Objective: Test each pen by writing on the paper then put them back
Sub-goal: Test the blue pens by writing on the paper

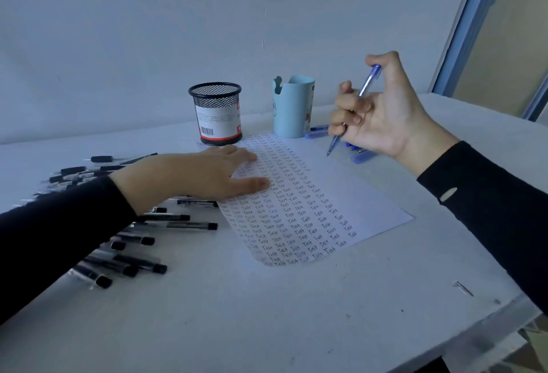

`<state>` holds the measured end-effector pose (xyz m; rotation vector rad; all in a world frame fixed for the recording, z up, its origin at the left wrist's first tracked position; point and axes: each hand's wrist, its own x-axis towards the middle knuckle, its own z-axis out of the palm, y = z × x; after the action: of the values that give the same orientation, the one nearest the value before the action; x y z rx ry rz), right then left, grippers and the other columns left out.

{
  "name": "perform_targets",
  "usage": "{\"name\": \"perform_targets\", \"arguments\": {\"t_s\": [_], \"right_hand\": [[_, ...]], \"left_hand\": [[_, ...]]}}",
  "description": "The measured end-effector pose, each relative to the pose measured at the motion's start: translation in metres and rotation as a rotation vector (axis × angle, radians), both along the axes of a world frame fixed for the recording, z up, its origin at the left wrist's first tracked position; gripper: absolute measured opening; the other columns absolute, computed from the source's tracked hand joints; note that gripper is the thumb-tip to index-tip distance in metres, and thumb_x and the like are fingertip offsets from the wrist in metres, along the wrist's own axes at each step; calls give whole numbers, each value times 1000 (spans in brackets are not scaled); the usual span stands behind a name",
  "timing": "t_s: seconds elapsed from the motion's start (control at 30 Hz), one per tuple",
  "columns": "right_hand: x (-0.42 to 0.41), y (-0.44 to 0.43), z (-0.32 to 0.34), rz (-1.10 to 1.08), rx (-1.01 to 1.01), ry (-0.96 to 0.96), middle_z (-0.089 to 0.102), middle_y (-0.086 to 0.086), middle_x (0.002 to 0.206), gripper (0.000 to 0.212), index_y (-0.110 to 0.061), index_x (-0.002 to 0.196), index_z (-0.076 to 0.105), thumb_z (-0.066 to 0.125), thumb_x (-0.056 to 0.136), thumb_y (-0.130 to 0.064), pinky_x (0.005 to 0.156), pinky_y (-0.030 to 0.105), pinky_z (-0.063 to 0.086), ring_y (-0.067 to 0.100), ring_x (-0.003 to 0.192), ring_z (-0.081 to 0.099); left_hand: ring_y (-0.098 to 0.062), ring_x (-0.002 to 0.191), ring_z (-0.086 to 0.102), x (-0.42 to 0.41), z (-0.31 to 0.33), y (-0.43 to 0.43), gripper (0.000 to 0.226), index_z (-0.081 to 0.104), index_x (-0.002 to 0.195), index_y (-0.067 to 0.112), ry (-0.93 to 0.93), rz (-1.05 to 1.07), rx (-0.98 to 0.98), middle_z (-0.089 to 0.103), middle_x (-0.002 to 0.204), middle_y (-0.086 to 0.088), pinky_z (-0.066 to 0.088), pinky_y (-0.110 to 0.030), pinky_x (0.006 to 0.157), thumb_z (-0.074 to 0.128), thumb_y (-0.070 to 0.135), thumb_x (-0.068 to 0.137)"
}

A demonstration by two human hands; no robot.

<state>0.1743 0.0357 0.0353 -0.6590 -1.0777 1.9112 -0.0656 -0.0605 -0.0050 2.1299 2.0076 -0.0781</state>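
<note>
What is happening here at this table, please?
A person is testing pens. The right hand holds a blue pen, tip down, clear of the paper. The left hand lies flat on the paper, which carries rows of "Test". Black pens lie at the left; a mesh cup and a blue cup stand behind.

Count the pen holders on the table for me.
2: a black mesh holder at the far corner of the paper, and a light blue holder to its right. No others in view.
</note>
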Motion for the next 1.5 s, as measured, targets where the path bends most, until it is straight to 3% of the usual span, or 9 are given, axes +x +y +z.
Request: {"name": "perform_targets", "arguments": {"t_s": [0.13, 0.27, 0.33, 0.5, 0.6, 0.77, 0.93, 1.27, 1.5], "right_hand": [[-6, 5, -2, 32, 69, -22, 26, -6, 54, 60, -14, 86, 58, 49, 84, -73, 54, 25, 24, 14, 49, 21], [-15, 9, -13, 141, 121, 17, 57, -1, 62, 39, -8, 108, 63, 35, 105, -36, 51, 20, 41, 11, 51, 49], [-16, 11, -16, 238, 132, -47, 70, 12, 77, 46, -8, 118, 60, 28, 105, -38, 59, 26, 54, 21, 64, 65], [-16, 21, -27, 345, 247, -300, 72, 14, 77, 37, -5, 122, 57, 32, 102, -24, 56, 25, 55, 19, 63, 66], [-10, 31, -33, 367, 326, -390, 73, 12, 90, 34, -3, 113, 62, 33, 102, -18, 69, 25, 58, 18, 78, 70], [-10, 39, -47, 204, 477, -561, 57, 3, 61, 21, -15, 70, 55, 64, 89, -10, 46, 20, 39, 12, 53, 47], [-20, 38, -54, 83, 559, -539, 60, -4, 52, 13, -13, 78, 55, 61, 90, -11, 46, 20, 41, 11, 48, 50], [-7, 41, -54, 123, 812, -650, 66, -2, 60, 33, -14, 71, 55, 75, 84, -38, 46, 18, 42, 6, 52, 55], [-18, 34, -65, -41, 855, -706, 57, -1, 47, 35, -14, 57, 51, 64, 88, -22, 47, 20, 41, 11, 44, 51]], "left_hand": [[-15, 144, 23, 3, 2, -2, 89, 21, 152, 36, 16, 15, 3, 19, 159, 12, 22, -40, 117, 31, 81, 76], [-13, 144, 24, 5, 6, -3, 87, 21, 151, 41, 2, 39, -25, 18, 159, 14, 23, -40, 117, 33, 82, 75], [-14, 147, 17, 6, 5, -3, 85, 20, 150, 47, -4, 40, -36, 16, 160, 13, 17, -41, 119, 32, 82, 74], [-12, 148, 13, 13, 3, -4, 77, 17, 148, 54, -8, 78, -27, 11, 161, 14, 14, -40, 118, 32, 81, 77], [-12, 148, 14, 17, 3, -2, 78, 17, 147, 55, -18, 112, -31, 11, 161, 15, 15, -41, 118, 32, 82, 76], [-13, 143, 26, 30, 5, -2, 74, 25, 144, 54, -17, 172, -37, 21, 157, 16, 23, -45, 117, 35, 81, 76], [-20, 114, 49, 44, -4, 16, 47, 48, 126, 35, -16, 255, 209, 49, 128, 1, 43, -43, 99, 33, 64, 92], [-15, 147, 20, 49, -25, 13, 56, 22, 153, 32, 13, 229, 191, 20, 160, 5, 18, -35, 119, 19, 52, 101], [-14, 147, 17, 39, -25, 15, 56, 15, 154, 36, 36, 176, 159, 12, 162, 6, 13, -33, 119, 15, 53, 100]]}}
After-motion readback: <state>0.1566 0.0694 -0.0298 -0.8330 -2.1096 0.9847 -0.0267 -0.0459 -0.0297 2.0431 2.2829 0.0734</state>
